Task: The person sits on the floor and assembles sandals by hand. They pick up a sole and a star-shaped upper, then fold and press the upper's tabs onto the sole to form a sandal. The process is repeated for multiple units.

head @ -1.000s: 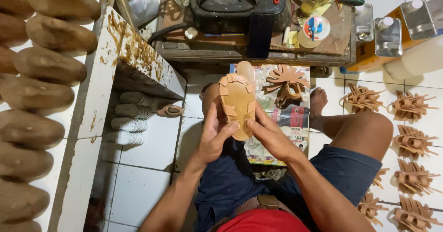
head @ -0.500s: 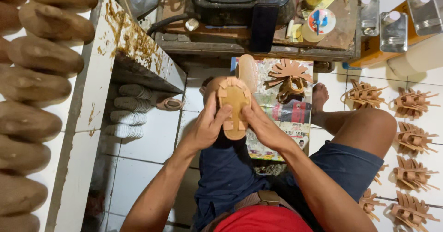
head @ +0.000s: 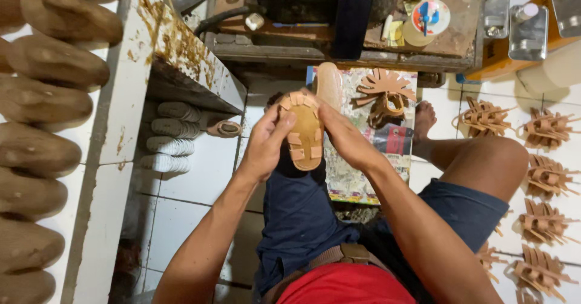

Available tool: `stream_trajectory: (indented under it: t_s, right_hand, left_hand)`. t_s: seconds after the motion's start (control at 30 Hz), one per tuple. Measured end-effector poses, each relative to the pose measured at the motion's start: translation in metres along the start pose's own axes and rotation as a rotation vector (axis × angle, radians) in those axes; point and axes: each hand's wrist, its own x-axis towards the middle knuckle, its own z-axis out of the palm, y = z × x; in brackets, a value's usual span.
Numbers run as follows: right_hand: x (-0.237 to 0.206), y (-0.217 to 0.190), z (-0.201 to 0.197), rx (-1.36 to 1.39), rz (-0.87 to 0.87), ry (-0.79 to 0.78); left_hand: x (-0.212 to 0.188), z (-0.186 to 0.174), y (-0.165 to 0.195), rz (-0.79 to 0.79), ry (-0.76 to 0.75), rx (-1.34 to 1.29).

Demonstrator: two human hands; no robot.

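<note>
I hold a tan leather sandal upper stretched over a shoe last (head: 302, 133), sole side up, above my left knee. My left hand (head: 266, 142) grips its left edge with the thumb on the sole. My right hand (head: 346, 136) clasps its right side, fingers pressing the folded straps near the toe. A second tan sole (head: 328, 83) lies just beyond the sandal on a printed sheet (head: 351, 171). A strappy leather upper (head: 386, 92) lies on the same sheet.
Several wooden shoe lasts (head: 48, 107) line a white shelf (head: 130, 116) on the left. A dark machine (head: 321, 1) and a glue pot (head: 425, 21) sit on a low wooden bench ahead. Several strappy leather uppers (head: 544, 177) lie on the tiled floor at right.
The sandal has turned and dropped slightly toward my knee. Both hands have shifted along its edges, with my left thumb now resting on the sole.
</note>
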Motion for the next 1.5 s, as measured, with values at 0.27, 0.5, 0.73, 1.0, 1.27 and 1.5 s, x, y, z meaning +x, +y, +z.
stream_trajectory:
  t_s: [0.27, 0.5, 0.73, 1.0, 1.27, 1.5]
  right_hand:
    - [0.009, -0.007, 0.009, 0.03, -0.029, 0.069]
    - [0.013, -0.016, 0.006, 0.191, 0.032, -0.006]
    - [0.002, -0.008, -0.003, 0.098, -0.024, 0.006]
    - [-0.024, -0.023, -0.006, -0.276, -0.263, 0.02]
    - [-0.03, -0.015, -0.015, -0.117, -0.151, 0.011]
    - [-0.067, -0.029, 0.001, -0.298, -0.441, 0.183]
  left_hand:
    - [0.007, 0.0, -0.002, -0.104, 0.086, -0.125]
    - [0.013, -0.005, 0.009, -0.23, 0.056, -0.152]
    - [0.004, 0.003, 0.007, -0.132, 0.051, -0.011]
    - [-0.007, 0.014, 0.03, -0.042, 0.081, 0.307]
    - [-0.024, 0.042, 0.041, 0.105, 0.159, 0.724]
    - [-0.042, 0.051, 0.05, 0.328, -0.021, 0.677]
